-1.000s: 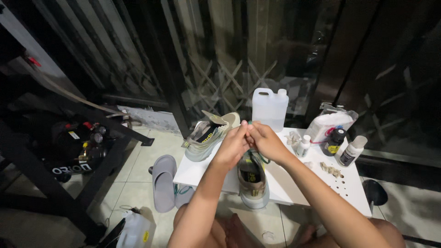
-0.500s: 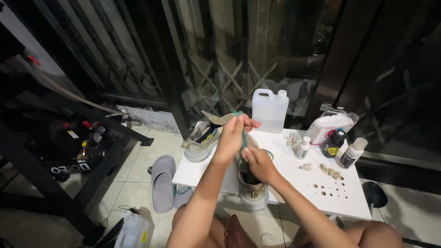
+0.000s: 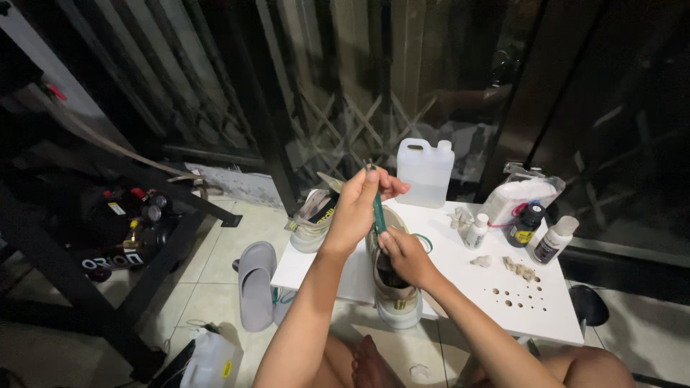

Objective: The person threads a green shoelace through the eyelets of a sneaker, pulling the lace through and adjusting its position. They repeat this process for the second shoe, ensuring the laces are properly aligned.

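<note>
A beige sneaker (image 3: 397,298) stands on the low white table (image 3: 460,287), toe toward me. My left hand (image 3: 363,201) is raised above it, pinching a dark green shoelace (image 3: 378,212) that runs straight down to the shoe. My right hand (image 3: 402,255) rests on the shoe's opening, fingers holding the lace at the eyelets. A loop of the green lace lies on the table beside the shoe. The second sneaker (image 3: 314,219) lies at the table's far left corner.
A white jug (image 3: 425,172), a bag of white wipes (image 3: 519,195), small bottles (image 3: 553,239) and crumpled bits stand on the table's back right. A grey slipper (image 3: 256,284) lies on the tiled floor, left. A dark frame and machine (image 3: 122,230) stand further left.
My hands were together above the shoe. My left hand has drawn the green lace upward while my right hand dropped to the shoe's opening.
</note>
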